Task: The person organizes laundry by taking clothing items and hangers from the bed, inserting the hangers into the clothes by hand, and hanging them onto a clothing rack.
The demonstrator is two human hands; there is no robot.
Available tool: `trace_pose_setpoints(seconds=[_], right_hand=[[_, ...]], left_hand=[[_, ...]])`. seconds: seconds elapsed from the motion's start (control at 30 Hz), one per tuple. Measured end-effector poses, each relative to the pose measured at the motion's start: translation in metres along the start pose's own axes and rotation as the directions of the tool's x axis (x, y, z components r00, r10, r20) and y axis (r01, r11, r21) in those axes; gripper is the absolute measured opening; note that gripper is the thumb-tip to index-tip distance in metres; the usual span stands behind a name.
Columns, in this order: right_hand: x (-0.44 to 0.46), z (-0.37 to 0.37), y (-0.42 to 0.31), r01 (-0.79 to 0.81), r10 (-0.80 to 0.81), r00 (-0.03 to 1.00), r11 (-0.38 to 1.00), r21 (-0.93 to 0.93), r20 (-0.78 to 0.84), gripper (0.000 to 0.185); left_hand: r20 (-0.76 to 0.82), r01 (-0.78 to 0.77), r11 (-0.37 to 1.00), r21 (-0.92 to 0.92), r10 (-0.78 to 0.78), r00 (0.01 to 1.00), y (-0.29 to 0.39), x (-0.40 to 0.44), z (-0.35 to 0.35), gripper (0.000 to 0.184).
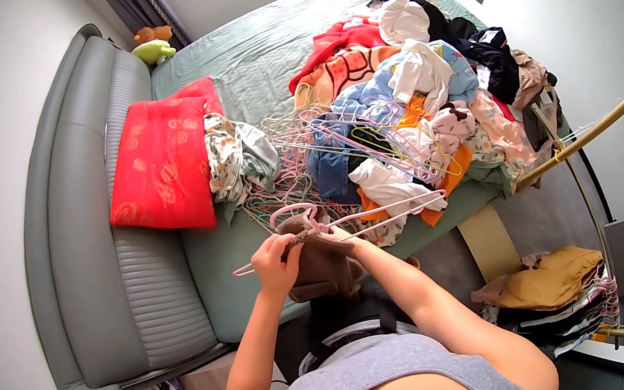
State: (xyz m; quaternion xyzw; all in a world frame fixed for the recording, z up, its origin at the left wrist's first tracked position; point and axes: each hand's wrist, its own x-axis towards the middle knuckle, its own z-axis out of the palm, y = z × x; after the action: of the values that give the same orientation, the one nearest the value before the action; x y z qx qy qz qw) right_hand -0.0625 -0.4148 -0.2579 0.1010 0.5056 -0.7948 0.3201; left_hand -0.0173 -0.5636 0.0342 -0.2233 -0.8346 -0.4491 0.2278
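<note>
A brown fleece-like garment (320,267) hangs in front of me at the bed's near edge. My left hand (275,261) pinches its upper edge on the left side. A pink clothes hanger (393,207) runs through the top of the garment, with its left end poking out beside my left hand and its right arm reaching towards the clothes pile. My right hand (338,236) is closed at the garment's neck, around the middle of the hanger; its fingers are partly hidden by the cloth.
On the bed (238,58) lie a tangle of hangers (287,174), a large clothes pile (398,113), and a folded red quilt (164,158) by the headboard (85,210). A gold clothes rack (608,119) stands at right, with hung garments (553,282) below.
</note>
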Motion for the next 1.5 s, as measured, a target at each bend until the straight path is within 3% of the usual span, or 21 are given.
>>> trace_pose_setpoints(seconds=[0.07,0.13,0.2,0.23,0.33,0.47,0.57,0.7,0.83,0.87,0.93,1.0,1.03,1.07,1.13,1.17,1.2,1.27,1.33,1.4,1.5], right_hand=[[-0.053,0.032,-0.047,0.046,-0.047,0.999,0.997,0.068,0.011,0.050],[-0.025,-0.001,-0.001,0.024,-0.207,0.923,0.873,-0.488,-0.324,0.040],[-0.056,0.004,-0.029,0.147,-0.099,0.835,0.988,0.047,-0.541,0.025],[-0.052,-0.010,-0.028,0.190,-0.080,0.765,0.976,0.105,-0.639,0.022],[-0.098,-0.040,-0.071,0.389,-0.112,0.823,0.825,0.409,-0.557,0.034],[-0.178,-0.057,-0.139,0.366,-0.180,0.758,0.913,0.180,-0.627,0.035],[-0.201,-0.103,-0.143,0.409,-0.372,0.521,0.899,-0.157,-0.769,0.037],[-0.292,-0.112,-0.174,0.443,-0.321,0.434,0.890,-0.111,-0.842,0.042],[-0.356,-0.137,-0.163,0.367,-0.606,0.192,0.774,-0.517,-0.772,0.043],[-0.380,-0.125,-0.165,0.351,-0.698,0.197,0.706,-0.615,-0.689,0.038],[-0.416,-0.116,-0.155,0.254,-0.677,0.439,0.724,-0.641,-0.591,0.041],[-0.456,-0.104,-0.153,-0.045,-0.354,0.840,0.710,-0.703,-0.411,0.048],[-0.475,-0.104,-0.148,-0.132,-0.392,0.854,0.472,-0.871,-0.342,0.053],[-0.488,-0.109,-0.144,-0.165,-0.319,0.879,0.495,-0.853,-0.355,0.041],[-0.507,-0.117,-0.136,-0.043,-0.626,0.526,0.656,-0.754,-0.575,0.030],[-0.513,-0.123,-0.137,0.009,-0.751,0.254,0.633,-0.774,-0.610,0.021],[-0.529,-0.127,-0.144,-0.080,-0.889,0.131,0.431,-0.899,-0.438,0.022],[-0.540,-0.130,-0.161,-0.205,-0.987,0.062,0.136,-0.969,-0.151,0.036],[-0.539,-0.147,-0.146,-0.162,-0.932,0.316,0.132,-0.978,-0.178,0.034],[-0.532,-0.164,-0.135,-0.028,-0.827,0.455,0.356,-0.934,-0.329,0.021],[-0.536,-0.172,-0.125,0.094,-0.835,0.356,0.479,-0.873,-0.419,0.018]], left_hand=[[0.006,0.028,0.999,-0.019,-0.028,1.000,0.001,-0.006,-0.002,0.012],[0.001,0.051,0.999,-0.004,-0.051,0.999,0.004,-0.009,-0.008,0.011],[-0.014,0.044,0.999,0.025,-0.043,0.999,0.003,-0.007,-0.014,0.011],[-0.024,0.032,0.998,0.048,-0.031,0.999,0.002,-0.009,-0.019,0.011],[-0.010,0.024,0.997,0.080,-0.023,1.000,-0.005,-0.014,-0.023,0.011],[0.080,-0.083,0.980,0.180,0.070,0.994,0.005,-0.013,-0.008,0.012],[0.040,-0.163,0.960,0.227,0.158,0.987,0.023,-0.006,0.018,0.013],[0.051,-0.303,0.888,0.346,0.305,0.951,0.054,0.009,0.056,0.015],[0.112,-0.401,0.826,0.397,0.390,0.914,0.092,0.014,0.112,0.017],[0.133,-0.422,0.811,0.405,0.404,0.905,0.104,0.011,0.128,0.017],[0.086,-0.345,0.890,0.297,0.335,0.938,0.120,0.004,0.162,0.015],[0.016,-0.204,0.970,0.131,0.203,0.979,0.133,-0.005,0.193,0.013],[0.041,-0.156,0.988,0.020,0.155,0.987,0.142,-0.009,0.206,0.011],[0.068,-0.192,0.977,-0.088,0.198,0.978,0.150,-0.012,0.218,0.011],[0.173,-0.180,0.963,-0.203,0.216,0.961,0.166,-0.021,0.241,0.012],[0.250,-0.138,0.961,-0.240,0.198,0.948,0.174,-0.026,0.252,0.012],[0.265,-0.158,0.945,-0.286,0.236,0.935,0.186,-0.029,0.263,0.013],[0.295,-0.219,0.908,-0.356,0.332,0.896,0.203,-0.034,0.285,0.013],[0.355,-0.278,0.879,-0.388,0.421,0.835,0.222,-0.035,0.301,0.014],[0.450,-0.389,0.838,-0.382,0.536,0.714,0.238,-0.030,0.309,0.012],[0.445,-0.555,0.712,-0.429,0.702,0.557,0.244,-0.016,0.329,0.017]])
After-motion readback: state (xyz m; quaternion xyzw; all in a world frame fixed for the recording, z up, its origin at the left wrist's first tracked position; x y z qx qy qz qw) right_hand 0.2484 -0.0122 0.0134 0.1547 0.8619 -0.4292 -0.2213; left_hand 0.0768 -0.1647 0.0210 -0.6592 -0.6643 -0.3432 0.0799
